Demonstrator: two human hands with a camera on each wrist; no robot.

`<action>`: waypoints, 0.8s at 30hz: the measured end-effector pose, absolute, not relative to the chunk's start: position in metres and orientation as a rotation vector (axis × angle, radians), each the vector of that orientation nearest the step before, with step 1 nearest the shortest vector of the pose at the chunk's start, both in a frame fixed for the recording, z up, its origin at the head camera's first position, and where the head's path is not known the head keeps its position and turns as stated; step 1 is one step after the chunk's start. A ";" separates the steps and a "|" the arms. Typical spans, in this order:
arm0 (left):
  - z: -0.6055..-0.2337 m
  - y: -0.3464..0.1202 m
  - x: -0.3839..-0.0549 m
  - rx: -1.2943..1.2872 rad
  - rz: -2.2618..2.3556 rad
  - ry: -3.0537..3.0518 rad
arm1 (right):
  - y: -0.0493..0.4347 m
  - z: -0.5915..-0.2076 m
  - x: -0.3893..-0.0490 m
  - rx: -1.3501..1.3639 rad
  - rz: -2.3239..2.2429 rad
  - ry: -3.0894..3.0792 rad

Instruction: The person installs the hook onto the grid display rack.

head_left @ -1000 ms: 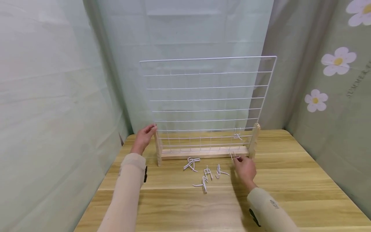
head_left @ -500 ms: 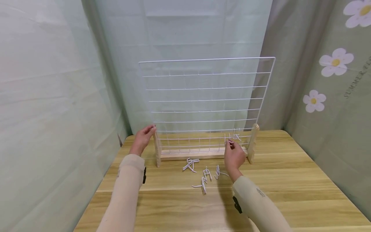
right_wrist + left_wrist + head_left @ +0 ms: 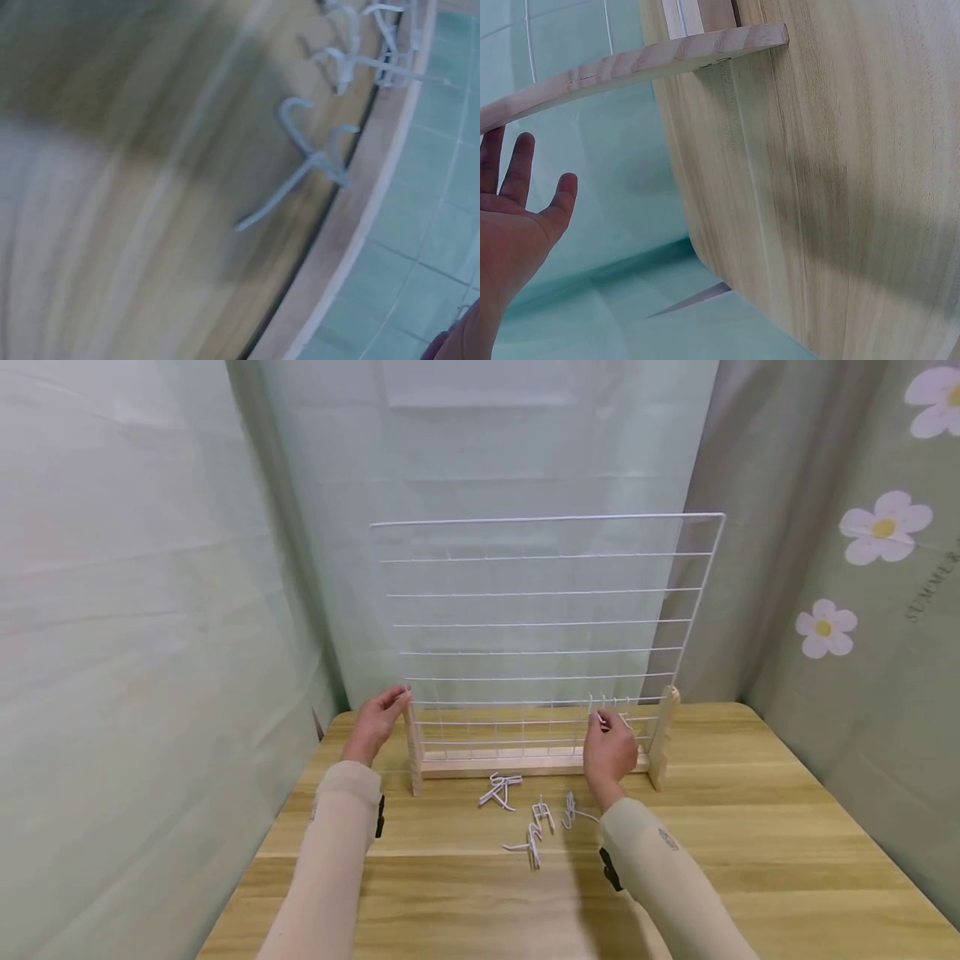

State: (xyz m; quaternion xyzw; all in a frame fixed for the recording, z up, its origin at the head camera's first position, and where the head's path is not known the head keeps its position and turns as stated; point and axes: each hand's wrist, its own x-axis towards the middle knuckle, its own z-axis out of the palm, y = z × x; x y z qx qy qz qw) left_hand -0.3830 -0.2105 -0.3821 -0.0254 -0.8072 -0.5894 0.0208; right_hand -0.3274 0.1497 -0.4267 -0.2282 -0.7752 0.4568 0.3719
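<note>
A white wire grid (image 3: 547, 517) stands upright in a wooden base with a post at each side. My left hand (image 3: 372, 723) pinches the top of the left post (image 3: 413, 747); in the left wrist view the outer fingers spread loosely under the wood, while the thumb is out of sight. With my right hand (image 3: 609, 753) I pinch a white wire hook (image 3: 590, 702), its prongs up against the grid's lower right wires. Another hook (image 3: 627, 720), partly hidden by that hand, hangs on the grid just to the right.
Several white wire hooks (image 3: 500, 790) lie on the wooden table (image 3: 465, 902) in front of the base; one loose hook (image 3: 311, 163) also shows in the right wrist view. Pale curtains (image 3: 150, 610) enclose the table at the back and sides.
My right hand has lifted the hook from low at the base up to the grid's lower right wires, beside the hanging hook. The left hand has stayed at the post.
</note>
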 end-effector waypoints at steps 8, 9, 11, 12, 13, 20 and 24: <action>-0.380 -0.210 -0.379 -0.052 -1.824 -2.523 | 0.161 -0.445 -0.314 -0.546 1.171 -2.146; -0.380 -0.210 -0.380 -0.053 -1.821 -2.520 | 0.163 -0.447 -0.312 -0.532 1.167 -2.154; -0.380 -0.210 -0.380 -0.064 -1.815 -2.519 | 0.167 -0.450 -0.310 -0.504 1.147 -2.163; -0.380 -0.209 -0.381 -0.066 -1.810 -2.521 | 0.169 -0.451 -0.308 -0.485 1.140 -2.167; -0.380 -0.209 -0.382 -0.066 -1.810 -2.519 | 0.172 -0.452 -0.307 -0.464 1.134 -2.175; -0.380 -0.211 -0.382 -0.100 -1.807 -2.502 | 0.187 -0.461 -0.297 -0.290 1.163 -2.314; -0.380 -0.210 -0.380 -0.080 -1.809 -2.515 | 0.197 -0.472 -0.289 -0.166 1.200 -2.448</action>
